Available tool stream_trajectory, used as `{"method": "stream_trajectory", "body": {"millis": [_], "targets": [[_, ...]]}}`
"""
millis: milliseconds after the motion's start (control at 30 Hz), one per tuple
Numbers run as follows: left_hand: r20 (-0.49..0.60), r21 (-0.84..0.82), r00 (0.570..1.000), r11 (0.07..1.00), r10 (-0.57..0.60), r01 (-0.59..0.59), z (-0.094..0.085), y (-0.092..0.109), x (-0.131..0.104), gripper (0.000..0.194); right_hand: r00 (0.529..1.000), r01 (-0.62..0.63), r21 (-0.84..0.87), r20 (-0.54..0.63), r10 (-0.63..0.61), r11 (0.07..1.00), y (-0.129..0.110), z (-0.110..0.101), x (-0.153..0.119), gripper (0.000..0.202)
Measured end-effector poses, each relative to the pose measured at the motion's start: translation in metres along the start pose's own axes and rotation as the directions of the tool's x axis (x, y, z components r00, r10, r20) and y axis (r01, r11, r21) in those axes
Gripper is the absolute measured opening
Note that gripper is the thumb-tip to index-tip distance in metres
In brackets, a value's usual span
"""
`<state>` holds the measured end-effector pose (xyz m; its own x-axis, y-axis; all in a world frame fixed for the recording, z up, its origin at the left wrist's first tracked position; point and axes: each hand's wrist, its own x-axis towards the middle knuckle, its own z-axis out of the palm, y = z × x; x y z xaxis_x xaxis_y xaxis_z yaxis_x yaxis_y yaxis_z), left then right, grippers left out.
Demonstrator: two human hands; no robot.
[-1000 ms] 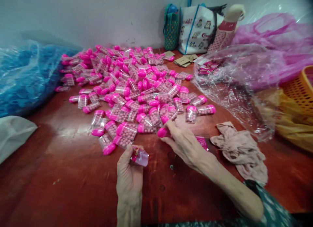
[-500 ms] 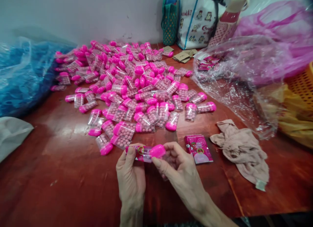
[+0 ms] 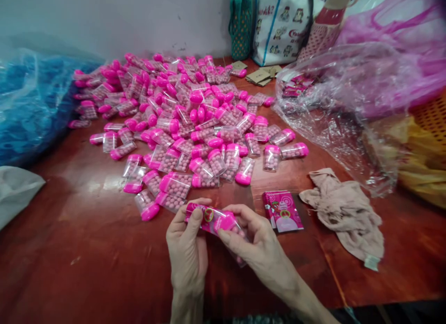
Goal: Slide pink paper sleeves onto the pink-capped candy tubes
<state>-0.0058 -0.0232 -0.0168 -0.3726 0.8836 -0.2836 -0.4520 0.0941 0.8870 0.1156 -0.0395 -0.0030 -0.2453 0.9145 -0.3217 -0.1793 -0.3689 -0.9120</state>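
Observation:
In front of me, my left hand pinches a printed magenta sleeve between thumb and fingers. My right hand grips a small clear candy container, full of pink balls, with a bright pink cap. The cap is at the sleeve's right end and seems partly inside it; my fingers hide some of the join. To the right of my right hand lies a stack of flat printed sleeves. Beyond my hands spreads a large pile of similar pink-capped candy containers.
A crumpled beige cloth lies on the right of the reddish table. Clear plastic film and a pink plastic bag are behind it. A blue-filled bag stands at left. Brown cards lie near the tote bag.
The container's cap and the sleeve have come closer together and overlap more. The sleeve has turned, its right end now lower. The view has shifted slightly.

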Motion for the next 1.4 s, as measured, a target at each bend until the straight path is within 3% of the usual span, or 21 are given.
{"method": "stream_trajectory", "body": {"millis": [133,233,300,400,500,667,833,1033,1200,1400], "targets": [[0.016,-0.060,0.999,0.997,-0.038,0.039,0.000,0.000,0.000,0.030,0.993,0.073,-0.083,-0.085,-0.080,0.994,0.005,0.003,0.000,0.015],[0.086,-0.071,0.977,0.977,-0.194,0.200,0.001,-0.001,-0.003,0.038,0.975,0.142,-0.186,-0.145,-0.171,0.972,0.009,0.004,-0.001,0.018],[0.104,-0.077,0.948,0.948,-0.302,0.310,0.003,-0.002,-0.006,0.033,0.963,0.180,-0.258,-0.153,-0.224,0.949,0.011,0.003,-0.001,0.023],[0.097,-0.085,0.929,0.927,-0.358,0.366,0.006,-0.001,-0.009,0.022,0.952,0.211,-0.310,-0.150,-0.267,0.927,0.013,0.001,-0.001,0.033],[0.076,-0.087,0.936,0.933,-0.343,0.349,0.009,-0.001,-0.008,0.021,0.946,0.176,-0.291,-0.214,-0.244,0.940,0.015,0.000,-0.001,0.042],[0.042,-0.117,0.964,0.957,-0.262,0.265,0.010,-0.004,-0.005,0.019,0.955,0.090,-0.248,-0.252,-0.154,0.964,0.015,0.000,0.000,0.021],[0.000,-0.140,0.967,0.957,-0.257,0.254,0.015,-0.010,-0.009,0.020,0.946,0.137,-0.229,-0.257,-0.195,0.964,0.017,0.003,-0.002,0.016],[0.086,-0.149,0.945,0.934,-0.316,0.326,0.018,-0.015,-0.013,0.020,0.926,0.173,-0.265,-0.283,-0.248,0.948,0.022,0.001,-0.002,0.017],[0.114,-0.114,0.950,0.946,-0.291,0.303,0.011,-0.013,-0.015,0.023,0.950,0.152,-0.216,-0.236,-0.202,0.965,0.019,0.002,-0.005,0.018],[0.240,-0.079,0.929,0.948,-0.283,0.309,0.009,-0.011,-0.015,0.034,0.959,0.152,-0.114,-0.223,-0.174,0.982,0.017,0.001,-0.006,0.021]]}}
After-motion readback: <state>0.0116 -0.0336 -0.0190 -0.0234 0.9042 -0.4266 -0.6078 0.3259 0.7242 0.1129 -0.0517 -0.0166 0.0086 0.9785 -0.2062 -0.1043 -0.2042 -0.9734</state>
